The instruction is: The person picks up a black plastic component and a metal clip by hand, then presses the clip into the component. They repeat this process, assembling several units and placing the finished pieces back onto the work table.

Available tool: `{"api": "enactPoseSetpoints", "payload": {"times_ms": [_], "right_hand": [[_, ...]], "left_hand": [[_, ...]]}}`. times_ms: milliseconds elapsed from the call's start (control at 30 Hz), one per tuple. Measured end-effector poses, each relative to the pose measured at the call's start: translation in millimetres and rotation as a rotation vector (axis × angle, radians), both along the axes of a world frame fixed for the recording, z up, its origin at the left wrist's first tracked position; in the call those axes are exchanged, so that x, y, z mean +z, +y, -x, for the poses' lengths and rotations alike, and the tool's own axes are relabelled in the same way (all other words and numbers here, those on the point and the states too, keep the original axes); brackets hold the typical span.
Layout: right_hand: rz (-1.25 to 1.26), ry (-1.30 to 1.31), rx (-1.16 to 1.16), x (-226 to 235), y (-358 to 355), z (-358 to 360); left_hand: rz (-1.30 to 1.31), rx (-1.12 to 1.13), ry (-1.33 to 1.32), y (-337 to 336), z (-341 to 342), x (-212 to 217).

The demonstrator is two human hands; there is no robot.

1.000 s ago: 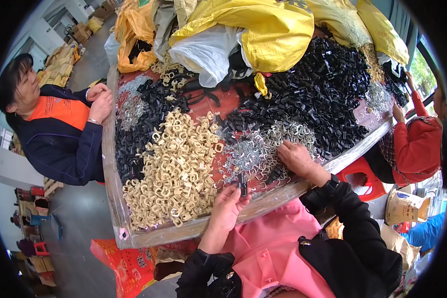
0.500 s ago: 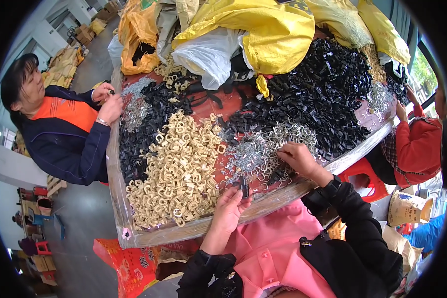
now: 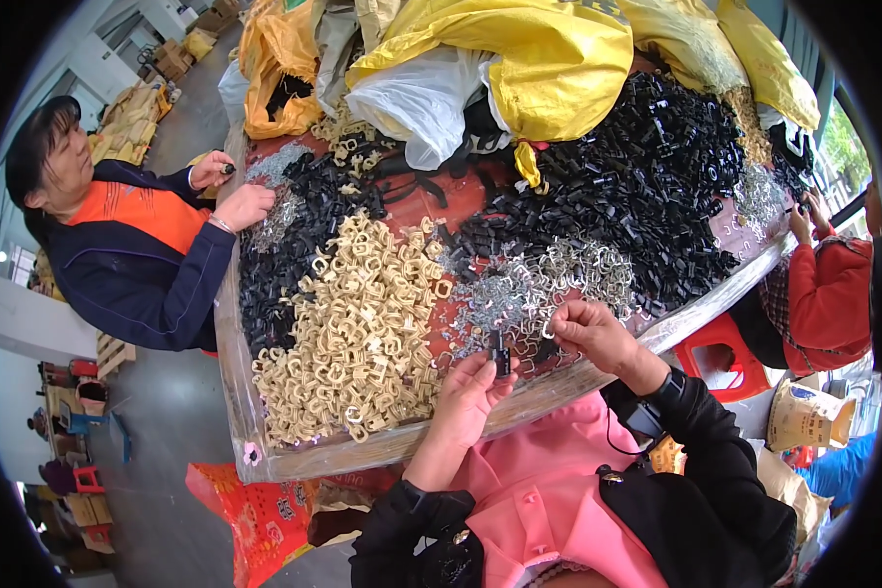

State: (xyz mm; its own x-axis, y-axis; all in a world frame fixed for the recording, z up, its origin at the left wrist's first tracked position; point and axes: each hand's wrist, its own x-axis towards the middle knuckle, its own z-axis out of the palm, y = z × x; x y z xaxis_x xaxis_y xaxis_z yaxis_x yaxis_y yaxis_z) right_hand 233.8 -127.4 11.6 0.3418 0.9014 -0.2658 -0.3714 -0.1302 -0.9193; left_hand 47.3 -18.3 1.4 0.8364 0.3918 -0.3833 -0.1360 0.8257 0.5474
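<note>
left hand is pinching a small black part between thumb and fingers, holding it over the near side of the wood-rimmed table. right hand is hovering just beside, by the silver wire hooks; thumb and forefinger are curling together, can't tell from here if they're gripping a hook. tan rings are lying heaped to the left, black pieces are covering the far side. co-worker in orange is working at the left edge.
</note>
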Motion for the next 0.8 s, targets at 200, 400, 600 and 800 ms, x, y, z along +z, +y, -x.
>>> {"api": "enactPoseSetpoints", "payload": {"times_ms": [200,400,600,800], "right_hand": [[0.016,-0.172,0.104,18,4,24],[-0.106,-0.315,0.125,18,4,46],[-0.102,-0.024,0.145,19,1,52],[-0.118,-0.138,0.189,14,5,49]], "left_hand": [[-0.03,-0.019,-0.11,-4,-1,2],[-0.055,-0.054,-0.15,-10,4,4],[-0.021,-0.019,-0.148,-9,6,2],[0.021,-0.079,-0.143,-4,7,5]]}}
